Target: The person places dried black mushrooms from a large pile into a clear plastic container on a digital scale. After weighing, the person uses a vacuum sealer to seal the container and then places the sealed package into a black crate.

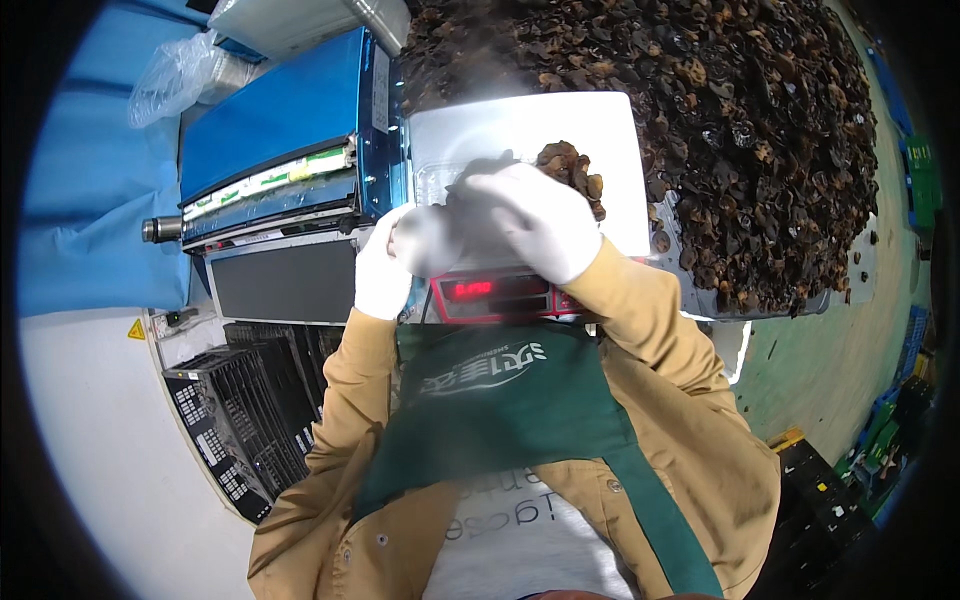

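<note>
My left hand (pixel 384 262), in a white glove, is at the left edge of a white weighing surface (pixel 600 120). A pale blurred spot covers its fingertips, so I cannot tell what they hold. Over the middle of that surface is my gloved right hand (pixel 551 221), fingers pointing left and thumb apart from them. Dark brown fungus pieces (pixel 571 171), probably wood ear, lie beyond and beside it. More dark material (pixel 480 217) shows blurred beneath its fingers. Below both hands, a red-framed digital scale panel (pixel 491 292) shows lit red digits.
A large heap of the same dark fungus (pixel 757 142) covers the table at the back and right. A blue wrapping machine (pixel 277 120) with a film roll stands left, near a clear plastic bag (pixel 169 82). Black plastic crates (pixel 232 412) stand below it.
</note>
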The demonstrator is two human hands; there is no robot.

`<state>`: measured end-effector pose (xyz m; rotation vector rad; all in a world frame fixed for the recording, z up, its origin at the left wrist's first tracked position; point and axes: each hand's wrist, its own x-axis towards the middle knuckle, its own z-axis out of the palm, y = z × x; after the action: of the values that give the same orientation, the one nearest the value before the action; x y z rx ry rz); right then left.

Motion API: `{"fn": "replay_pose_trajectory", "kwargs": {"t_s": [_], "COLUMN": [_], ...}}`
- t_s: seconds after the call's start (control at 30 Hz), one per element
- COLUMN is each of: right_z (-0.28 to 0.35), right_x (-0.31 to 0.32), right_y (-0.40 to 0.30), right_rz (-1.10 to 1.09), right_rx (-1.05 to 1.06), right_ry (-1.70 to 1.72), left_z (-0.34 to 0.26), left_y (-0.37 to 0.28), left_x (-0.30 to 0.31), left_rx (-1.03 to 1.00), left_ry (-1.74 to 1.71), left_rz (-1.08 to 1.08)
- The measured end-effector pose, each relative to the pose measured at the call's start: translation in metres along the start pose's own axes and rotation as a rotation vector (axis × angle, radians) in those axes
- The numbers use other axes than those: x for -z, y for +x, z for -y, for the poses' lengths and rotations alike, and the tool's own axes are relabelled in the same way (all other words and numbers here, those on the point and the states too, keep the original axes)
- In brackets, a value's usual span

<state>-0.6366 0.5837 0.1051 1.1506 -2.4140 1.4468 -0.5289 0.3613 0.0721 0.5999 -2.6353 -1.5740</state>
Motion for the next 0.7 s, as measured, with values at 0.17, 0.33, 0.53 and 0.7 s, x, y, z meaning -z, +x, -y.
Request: {"fn": "replay_pose_trajectory", "kwargs": {"t_s": [0.17, 0.33, 0.53, 0.7], "right_z": [-0.002, -0.059, -0.059, -0.054], "right_x": [0.07, 0.13, 0.094, 0.038], "right_y": [-0.026, -0.088, -0.098, -0.079], "right_rz": [-0.072, -0.291, -0.204, -0.195], "right_rx": [-0.424, -0.543, -0.626, -0.577], "right_ry": [0.165, -0.294, -0.017, -0.016], "left_z": [-0.008, -0.008, 0.012, 0.03], "left_y": [-0.001, -0.004, 0.004, 0.003], "left_x": [0.002, 0.005, -0.001, -0.009], "left_rx": [0.032, 0.026, -0.108, -0.029], "left_ry": [-0.012, -0.027, 0.086, -0.17], "left_rz": [-0.032, -0.03, 0.016, 0.065]}}
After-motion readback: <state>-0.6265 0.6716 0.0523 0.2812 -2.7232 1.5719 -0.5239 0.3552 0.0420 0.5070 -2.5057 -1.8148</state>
